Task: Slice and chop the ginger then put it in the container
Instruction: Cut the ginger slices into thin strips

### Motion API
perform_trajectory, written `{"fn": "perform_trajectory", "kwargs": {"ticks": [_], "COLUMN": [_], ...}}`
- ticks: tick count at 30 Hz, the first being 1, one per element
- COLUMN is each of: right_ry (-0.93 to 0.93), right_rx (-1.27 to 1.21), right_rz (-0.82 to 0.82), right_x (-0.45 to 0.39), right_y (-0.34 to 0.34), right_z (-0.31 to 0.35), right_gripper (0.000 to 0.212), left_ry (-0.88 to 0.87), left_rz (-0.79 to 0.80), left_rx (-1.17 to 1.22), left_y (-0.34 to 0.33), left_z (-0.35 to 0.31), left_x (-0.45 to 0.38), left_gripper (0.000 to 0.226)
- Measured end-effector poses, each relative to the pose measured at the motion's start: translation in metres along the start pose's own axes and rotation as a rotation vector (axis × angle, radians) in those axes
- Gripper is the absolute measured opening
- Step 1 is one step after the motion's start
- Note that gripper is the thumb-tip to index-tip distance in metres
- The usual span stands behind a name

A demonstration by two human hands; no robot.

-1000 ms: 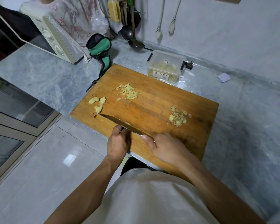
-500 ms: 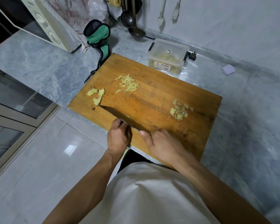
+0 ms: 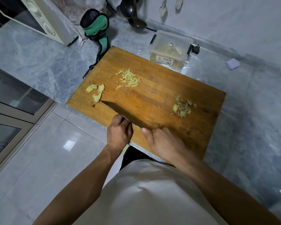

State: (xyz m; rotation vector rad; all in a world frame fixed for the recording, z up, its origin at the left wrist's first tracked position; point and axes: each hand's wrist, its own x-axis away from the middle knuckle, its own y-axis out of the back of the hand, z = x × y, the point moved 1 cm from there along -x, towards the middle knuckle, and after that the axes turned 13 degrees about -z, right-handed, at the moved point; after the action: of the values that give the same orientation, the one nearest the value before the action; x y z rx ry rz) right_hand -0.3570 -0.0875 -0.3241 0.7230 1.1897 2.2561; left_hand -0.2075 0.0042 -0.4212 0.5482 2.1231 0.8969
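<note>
A person's right hand point(image 3: 165, 141) grips a cleaver point(image 3: 125, 113) at the wooden cutting board's point(image 3: 161, 88) near edge, left hand point(image 3: 119, 133) curled against the blade, while light, crumbly ginger slices point(image 3: 96, 92), shreds point(image 3: 129, 78) and scraps point(image 3: 182, 106) await scooping into the plastic container point(image 3: 170, 49).

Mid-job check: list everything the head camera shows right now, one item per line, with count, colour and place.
cutting board: one, brown wood, on the grey marble counter
ginger slices: a few, pale yellow, board's left end
ginger strips: one pile, yellow, board's far middle
chopped ginger: one pile, yellow, board's right side
cleaver: one, dark blade, on the board's near edge
container: one, clear plastic, lidded, behind the board
oven mitt: one, green and black, far left of board
microwave: one, cream, far left
ladles: dark, hanging on the wall
left hand: at the blade
right hand: grips the cleaver's handle end
</note>
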Motion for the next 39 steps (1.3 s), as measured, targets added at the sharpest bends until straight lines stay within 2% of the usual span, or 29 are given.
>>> {"fn": "perform_trajectory", "kwargs": {"ticks": [14,20,29,32,39], "right_ry": [-0.03,-0.055,-0.043,-0.029,-0.021], "right_rx": [0.028,-0.004,0.005,0.014,0.016], "right_rz": [0.01,0.016,-0.007,-0.01,-0.006], "right_x": [0.011,0.01,0.007,0.009,0.008], "right_y": [0.008,0.01,0.001,0.003,0.004], "right_z": [0.002,0.005,0.005,0.004,0.005], "right_gripper": [0.06,0.067,0.06,0.063,0.067], "left_ry": [-0.009,-0.009,-0.002,-0.017,0.013], "left_rz": [-0.055,-0.049,-0.059,-0.079,-0.079], "left_rx": [0.03,0.028,0.039,0.038,0.035], "left_y": [-0.004,-0.005,-0.005,-0.004,-0.004], "left_z": [0.002,0.003,0.004,0.002,0.002], "left_x": [0.003,0.003,0.004,0.004,0.004], "left_gripper": [0.016,0.018,0.025,0.026,0.016]}}
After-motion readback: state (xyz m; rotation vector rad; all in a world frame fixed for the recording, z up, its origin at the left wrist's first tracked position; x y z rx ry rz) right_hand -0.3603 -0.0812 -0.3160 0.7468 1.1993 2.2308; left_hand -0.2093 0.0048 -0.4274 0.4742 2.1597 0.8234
